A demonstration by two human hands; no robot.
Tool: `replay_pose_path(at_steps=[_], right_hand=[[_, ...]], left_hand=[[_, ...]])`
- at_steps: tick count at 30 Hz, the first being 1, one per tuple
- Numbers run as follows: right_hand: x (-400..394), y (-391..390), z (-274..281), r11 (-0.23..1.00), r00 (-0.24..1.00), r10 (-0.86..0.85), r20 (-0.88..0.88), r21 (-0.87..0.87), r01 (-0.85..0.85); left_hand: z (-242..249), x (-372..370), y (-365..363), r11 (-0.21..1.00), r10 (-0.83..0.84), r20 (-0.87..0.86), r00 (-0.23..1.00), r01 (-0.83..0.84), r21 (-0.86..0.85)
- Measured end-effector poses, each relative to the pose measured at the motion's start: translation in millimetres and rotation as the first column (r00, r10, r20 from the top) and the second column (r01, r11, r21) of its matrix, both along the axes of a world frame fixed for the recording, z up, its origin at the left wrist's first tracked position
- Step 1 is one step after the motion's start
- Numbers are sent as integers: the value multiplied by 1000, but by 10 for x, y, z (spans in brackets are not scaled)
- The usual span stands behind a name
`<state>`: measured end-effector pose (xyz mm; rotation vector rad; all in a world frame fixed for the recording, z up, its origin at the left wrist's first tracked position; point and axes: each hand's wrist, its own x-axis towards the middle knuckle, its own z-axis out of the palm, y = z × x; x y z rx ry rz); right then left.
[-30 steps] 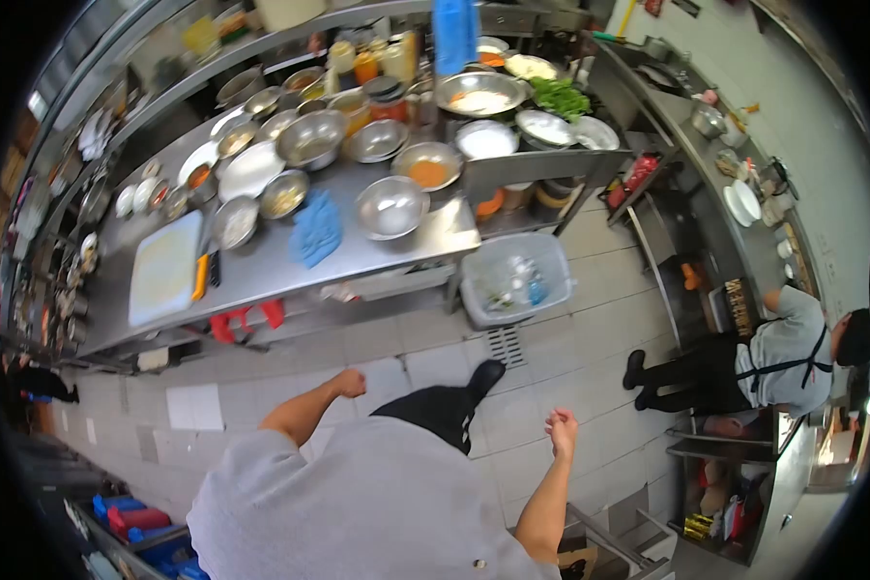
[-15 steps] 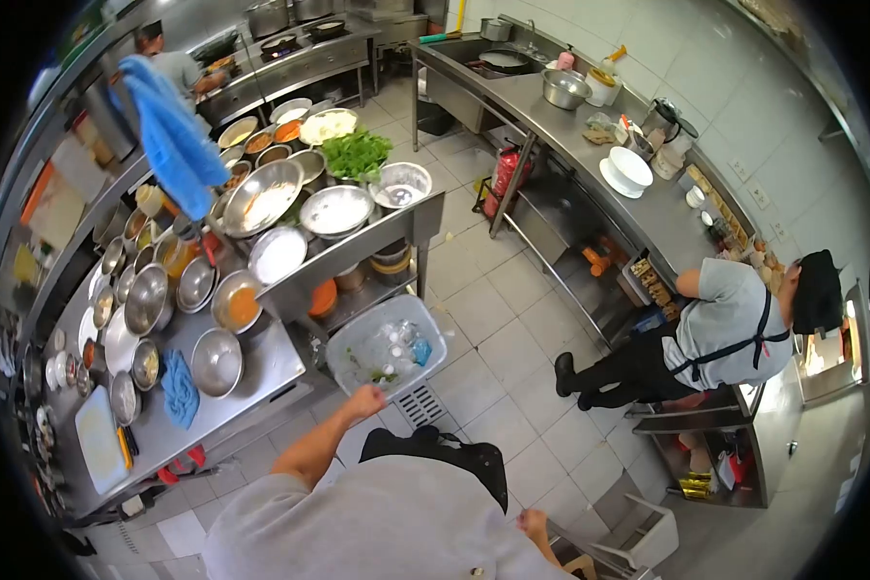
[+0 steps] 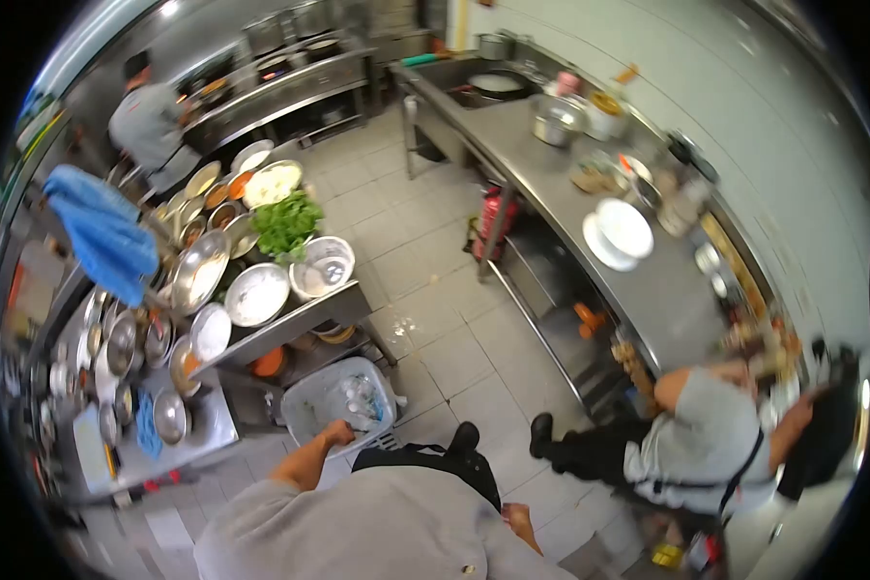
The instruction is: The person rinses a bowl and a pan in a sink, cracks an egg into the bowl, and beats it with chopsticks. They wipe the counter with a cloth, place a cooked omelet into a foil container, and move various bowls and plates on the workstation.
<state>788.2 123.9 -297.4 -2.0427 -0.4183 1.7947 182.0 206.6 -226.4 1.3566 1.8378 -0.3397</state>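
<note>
My left hand hangs over the near rim of a grey plastic bin that holds crumpled clear and blue items. Its fingers are curled, and whatever they hold, if anything, is hidden. Low at my right side, my right hand is partly seen and blurred, too unclear to read its fingers. A steel counter left of the bin carries metal bowls, a blue cloth and a white cutting board. Leafy greens lie among bowls of food beyond the bin.
At the right a co-worker leans over the long steel counter, which bears stacked white bowls. Another co-worker stands by the stoves at the back left. A fire extinguisher stands beneath the right counter.
The view has turned and moved forward, shifting the bin and left counter leftward. The right counter looks nearer. A dark shoe now shows ahead of my body, and more of the person by the stoves is visible.
</note>
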Motion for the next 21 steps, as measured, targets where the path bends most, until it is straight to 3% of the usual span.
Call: replay_pose_path(at_steps=[2, 3, 5, 7, 8, 10, 14, 16, 19, 20, 21], right_hand=[[-15, 1062, 394, 994, 995, 86, 43, 60, -89], [59, 1542, 365, 953, 962, 254, 95, 144, -266], [58, 2402, 526, 920, 933, 325, 157, 174, -350], [-35, 3130, 702, 903, 905, 373, 206, 144, -405], [-78, 3429, 762, 885, 885, 410, 219, 140, -445], [-195, 3968, 802, 852, 847, 466, 257, 128, -508], [-538, 4635, 679, 821, 810, 510, 288, 118, -559], [-716, 4835, 676, 829, 819, 518, 246, 90, -552], [-1051, 5067, 585, 731, 728, 652, 211, 79, -678], [-1149, 5146, 575, 695, 692, 691, 208, 72, -715], [-1224, 5186, 577, 653, 649, 733, 203, 57, -755]], left_hand=[[-63, 23, 53, 997, -12, 12, 1000, 13, -72], [-31, 59, 102, 993, 115, 36, 993, -115, -1], [27, 186, 246, 931, 330, 98, 939, -340, 131], [398, 426, 476, 854, 480, 196, 855, -506, 118], [571, 483, 609, 808, 541, 245, 805, -578, 114], [283, 541, 700, 779, 535, 289, 794, -596, 194], [22, 641, 778, 735, 571, 339, 747, -650, 193], [-56, 590, 735, 709, 627, 281, 726, -682, 179], [-210, 419, 686, 648, 710, 205, 674, -739, 186], [-237, 412, 624, 620, 742, 179, 646, -763, 182], [-283, 396, 560, 502, 831, 194, 521, -853, 141]])
